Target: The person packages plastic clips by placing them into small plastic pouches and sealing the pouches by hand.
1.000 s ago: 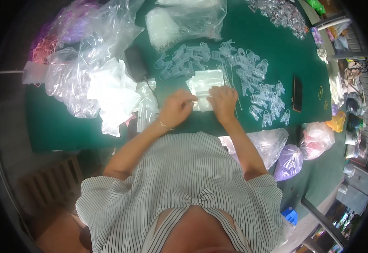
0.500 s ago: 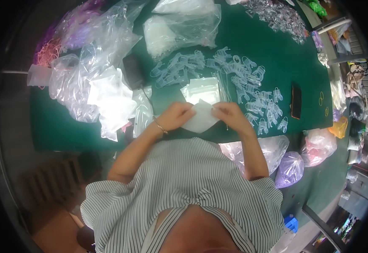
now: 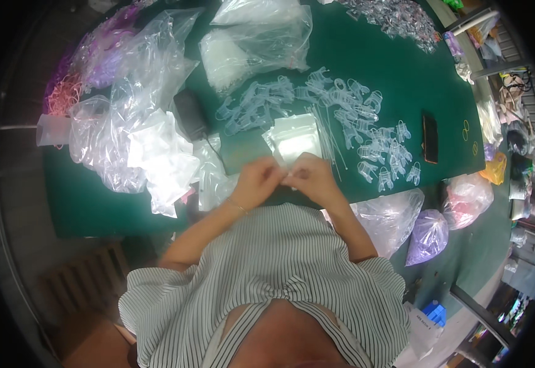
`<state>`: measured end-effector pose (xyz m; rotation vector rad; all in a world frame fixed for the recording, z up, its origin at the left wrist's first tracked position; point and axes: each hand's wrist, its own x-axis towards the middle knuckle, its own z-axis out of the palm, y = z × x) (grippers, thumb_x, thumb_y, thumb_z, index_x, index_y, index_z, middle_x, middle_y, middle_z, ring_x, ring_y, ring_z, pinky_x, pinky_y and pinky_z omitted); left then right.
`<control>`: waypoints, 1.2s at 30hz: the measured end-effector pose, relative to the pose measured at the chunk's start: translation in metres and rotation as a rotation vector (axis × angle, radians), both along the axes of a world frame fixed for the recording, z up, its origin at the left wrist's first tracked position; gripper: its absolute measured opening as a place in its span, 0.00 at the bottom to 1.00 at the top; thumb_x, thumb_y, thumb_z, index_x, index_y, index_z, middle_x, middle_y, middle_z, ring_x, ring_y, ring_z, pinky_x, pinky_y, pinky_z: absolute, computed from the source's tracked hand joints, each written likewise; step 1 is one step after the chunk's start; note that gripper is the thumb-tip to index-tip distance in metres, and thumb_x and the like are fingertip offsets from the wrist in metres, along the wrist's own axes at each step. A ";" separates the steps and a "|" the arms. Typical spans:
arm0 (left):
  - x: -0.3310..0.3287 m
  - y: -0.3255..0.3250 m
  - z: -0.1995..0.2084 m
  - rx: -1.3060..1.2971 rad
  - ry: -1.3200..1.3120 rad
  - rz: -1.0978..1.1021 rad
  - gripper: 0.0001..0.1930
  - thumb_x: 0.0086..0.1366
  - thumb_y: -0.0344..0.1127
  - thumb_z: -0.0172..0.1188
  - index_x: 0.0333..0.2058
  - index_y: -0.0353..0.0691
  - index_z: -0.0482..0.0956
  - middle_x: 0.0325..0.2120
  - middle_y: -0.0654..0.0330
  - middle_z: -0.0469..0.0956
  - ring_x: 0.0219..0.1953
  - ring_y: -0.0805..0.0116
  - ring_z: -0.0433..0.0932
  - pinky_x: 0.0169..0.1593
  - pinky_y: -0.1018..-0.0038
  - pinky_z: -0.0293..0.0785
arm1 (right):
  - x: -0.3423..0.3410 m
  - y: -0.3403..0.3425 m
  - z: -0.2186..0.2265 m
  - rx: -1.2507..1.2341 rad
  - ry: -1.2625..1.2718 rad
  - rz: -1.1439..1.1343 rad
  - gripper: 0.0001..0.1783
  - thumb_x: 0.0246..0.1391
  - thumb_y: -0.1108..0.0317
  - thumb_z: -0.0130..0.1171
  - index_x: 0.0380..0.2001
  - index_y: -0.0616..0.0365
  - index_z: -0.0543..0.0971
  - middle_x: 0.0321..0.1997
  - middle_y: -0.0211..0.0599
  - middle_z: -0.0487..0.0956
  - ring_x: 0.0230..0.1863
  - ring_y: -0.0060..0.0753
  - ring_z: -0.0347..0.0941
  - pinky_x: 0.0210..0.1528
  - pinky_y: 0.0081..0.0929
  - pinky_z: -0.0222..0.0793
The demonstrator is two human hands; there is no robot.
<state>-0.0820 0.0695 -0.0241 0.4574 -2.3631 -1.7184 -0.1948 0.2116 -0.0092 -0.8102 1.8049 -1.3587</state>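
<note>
Both hands meet at the table's near edge, thumbs and fingertips pinched together. My left hand (image 3: 258,181) and my right hand (image 3: 314,178) almost touch; what sits between their fingertips is too hidden and small to make out. Just beyond them lies a stack of flat white plastic bags (image 3: 298,136). Thin clear sticks (image 3: 333,138) lie along the stack's right side. Past these spread several clear plastic clips (image 3: 261,104), with more of them (image 3: 384,150) to the right.
At the left are a dark boxy device (image 3: 189,115) with a cable, white packets (image 3: 160,150) and crumpled clear bags (image 3: 145,73). A bag of white pieces (image 3: 227,61) lies at the back. Rightward are a phone (image 3: 430,138) and yellow rubber bands (image 3: 465,130). Filled bags (image 3: 428,238) sit beyond the near edge.
The white bag held spread between both hands no longer shows. My hands have come closer together, the right one moving left. The whole view has shifted slightly.
</note>
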 end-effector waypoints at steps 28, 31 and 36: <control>0.014 -0.030 -0.001 -0.582 0.238 0.148 0.36 0.41 0.34 0.64 0.53 0.40 0.64 0.44 0.53 0.71 0.48 0.55 0.68 0.56 0.56 0.55 | 0.003 -0.058 -0.014 -0.003 0.193 -0.112 0.04 0.48 0.75 0.59 0.24 0.62 0.75 0.20 0.27 0.74 0.23 0.13 0.69 0.25 0.13 0.64; 0.022 -0.028 0.000 -0.289 0.057 0.227 0.33 0.41 0.30 0.64 0.51 0.41 0.67 0.43 0.52 0.73 0.46 0.55 0.70 0.53 0.61 0.61 | -0.005 -0.060 -0.033 0.005 -0.065 -0.023 0.05 0.48 0.72 0.60 0.26 0.62 0.76 0.22 0.27 0.75 0.25 0.13 0.69 0.26 0.13 0.65; 0.038 -0.047 -0.011 -0.176 0.138 0.345 0.31 0.41 0.27 0.63 0.49 0.41 0.70 0.43 0.50 0.73 0.45 0.52 0.72 0.49 0.66 0.67 | -0.022 -0.093 -0.037 -0.018 0.474 -0.054 0.13 0.42 0.69 0.63 0.34 0.58 0.76 0.34 0.33 0.74 0.37 0.31 0.68 0.40 0.29 0.63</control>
